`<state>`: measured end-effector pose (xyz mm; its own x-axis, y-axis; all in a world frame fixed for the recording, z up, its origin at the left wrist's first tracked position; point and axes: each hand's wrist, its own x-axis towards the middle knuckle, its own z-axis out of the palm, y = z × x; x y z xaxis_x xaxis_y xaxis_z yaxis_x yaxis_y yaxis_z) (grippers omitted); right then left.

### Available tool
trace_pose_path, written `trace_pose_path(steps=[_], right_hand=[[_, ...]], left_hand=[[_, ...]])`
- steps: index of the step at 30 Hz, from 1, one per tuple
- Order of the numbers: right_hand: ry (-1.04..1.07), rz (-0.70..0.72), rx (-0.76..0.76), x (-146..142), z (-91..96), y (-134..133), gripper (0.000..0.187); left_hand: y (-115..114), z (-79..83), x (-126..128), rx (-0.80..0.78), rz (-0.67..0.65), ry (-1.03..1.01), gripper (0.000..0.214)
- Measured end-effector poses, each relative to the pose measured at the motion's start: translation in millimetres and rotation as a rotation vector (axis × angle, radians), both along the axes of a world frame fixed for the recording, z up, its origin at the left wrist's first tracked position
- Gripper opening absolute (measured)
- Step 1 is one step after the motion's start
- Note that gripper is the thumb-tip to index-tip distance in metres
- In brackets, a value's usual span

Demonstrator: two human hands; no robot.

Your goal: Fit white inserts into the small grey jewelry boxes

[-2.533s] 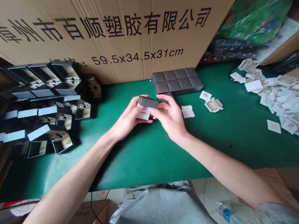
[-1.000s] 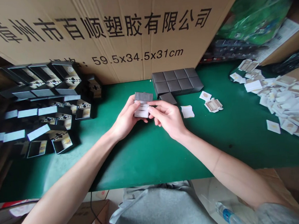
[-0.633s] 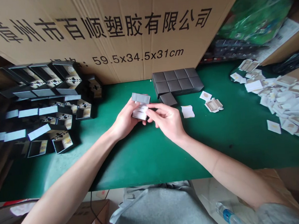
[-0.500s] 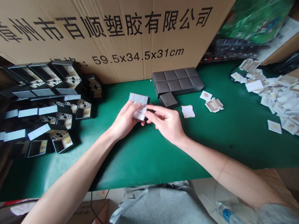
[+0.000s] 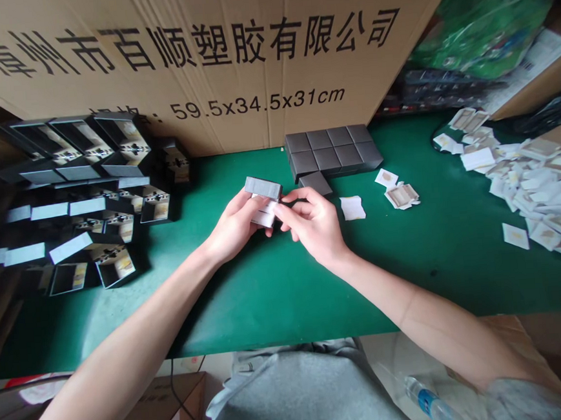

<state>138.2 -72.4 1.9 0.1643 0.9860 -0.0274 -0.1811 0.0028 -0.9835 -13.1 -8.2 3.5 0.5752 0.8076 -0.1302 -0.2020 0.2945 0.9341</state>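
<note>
A small dark hinged box [image 5: 263, 187], lid tilted up, is held above the green table by my left hand [image 5: 236, 229], thumb across its front. A white insert [image 5: 264, 216] shows in the box's lower half. My right hand [image 5: 315, 223] is at the box's right side, thumb and forefinger pinched at the insert's edge; the fingertips partly hide what they grip. Behind my right hand, one closed dark box [image 5: 315, 182] lies in front of a block of closed dark boxes [image 5: 331, 151].
Open dark boxes [image 5: 120, 265] stand stacked at left. Right of my hand lie a white paper piece [image 5: 353, 207] and a white tray insert [image 5: 402, 195]. A heap of white inserts [image 5: 535, 183] covers the far right. A large cardboard carton [image 5: 230, 65] stands behind the green table [image 5: 287, 300].
My right hand has shifted slightly, its forefinger lifting a little off the box's right side. The box stays in my left hand, almost unmoved.
</note>
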Motion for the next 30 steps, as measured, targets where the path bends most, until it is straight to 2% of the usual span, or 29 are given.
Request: trace_pose_path(steps=[3,8,11,22,30], right_hand=[[0.028,0.043,0.008,2.0,-3.6,1.8,0.035],[-0.003,0.131,-0.018,3.5,-5.0,1.6,0.037],[-0.009,0.158,-0.043,3.9,-1.7,0.9,0.038],[-0.028,0.169,-0.060,4.4,-0.7,0.5,0.038],[-0.044,0.164,-0.059,4.2,-0.3,0.6,0.036]], left_hand=[[0.0,2.9,0.7,-0.011,-0.008,-0.012,0.026],[1.1,7.5,1.0,-0.064,0.060,-0.019,0.024],[1.5,7.5,0.2,-0.067,0.034,-0.042,0.025],[-0.4,5.1,-1.6,0.033,-0.068,-0.004,0.019],[-0.8,2.9,-1.4,0.074,-0.067,0.043,0.023]])
